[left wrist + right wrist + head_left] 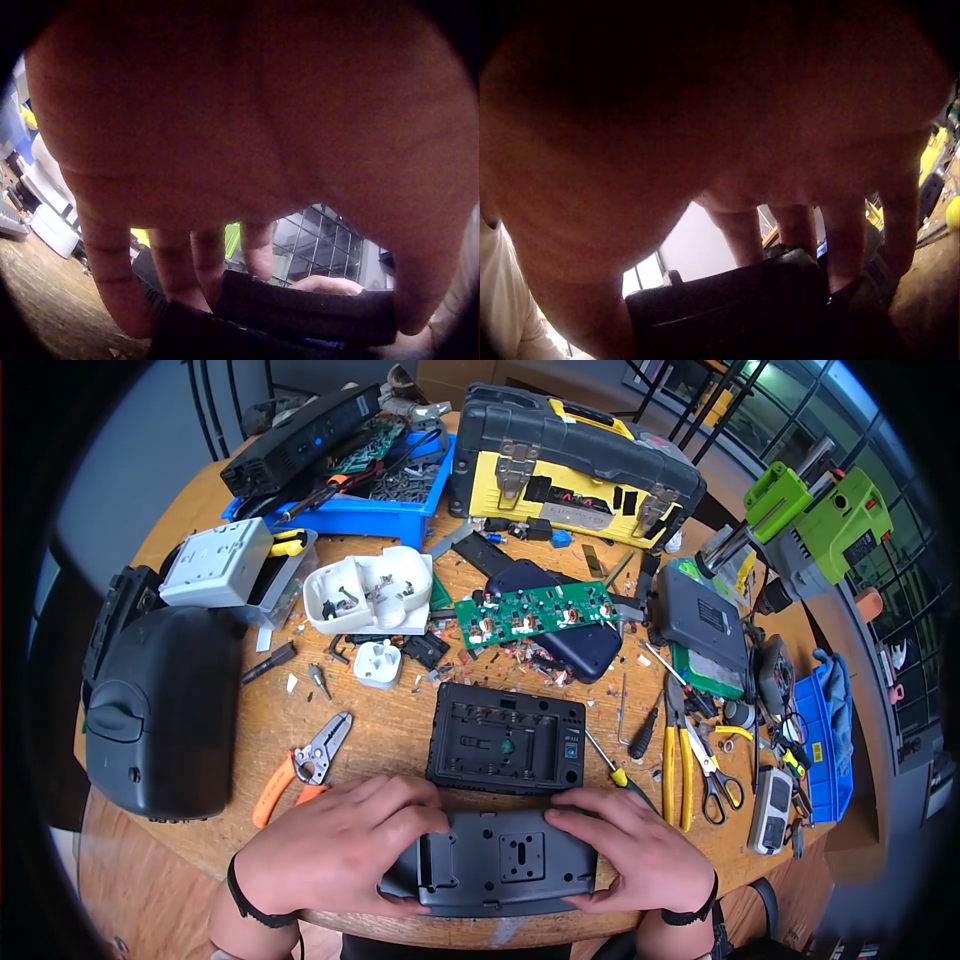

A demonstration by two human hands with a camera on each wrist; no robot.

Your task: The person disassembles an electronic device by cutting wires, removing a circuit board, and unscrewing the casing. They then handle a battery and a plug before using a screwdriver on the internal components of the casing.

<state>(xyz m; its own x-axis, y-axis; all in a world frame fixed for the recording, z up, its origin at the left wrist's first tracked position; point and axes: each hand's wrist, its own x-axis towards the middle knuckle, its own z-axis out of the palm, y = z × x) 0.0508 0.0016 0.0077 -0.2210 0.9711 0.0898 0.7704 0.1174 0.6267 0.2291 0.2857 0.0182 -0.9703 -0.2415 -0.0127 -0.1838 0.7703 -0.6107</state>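
Both hands hold a black plastic casing (470,865) at the table's front edge, its flat face with screw holes and a square recessed plate turned up. At its left end, my left hand (330,845) grips it with fingers over the far side and thumb at the near edge. My right hand (640,855) grips the right end the same way. In both wrist views the dark casing (307,311) spans from thumb to fingers, mostly in shadow. Just beyond it lies a black housing (530,745) with an open, battery-bay-like inside facing up.
Wire strippers (305,765) lie left, beside a large black case (165,710). On the right are yellow-handled pliers (678,755), scissors (715,785) and a screwdriver (610,765). Behind are a green circuit board (535,613), a white parts tray (368,590) and a toolbox (570,465).
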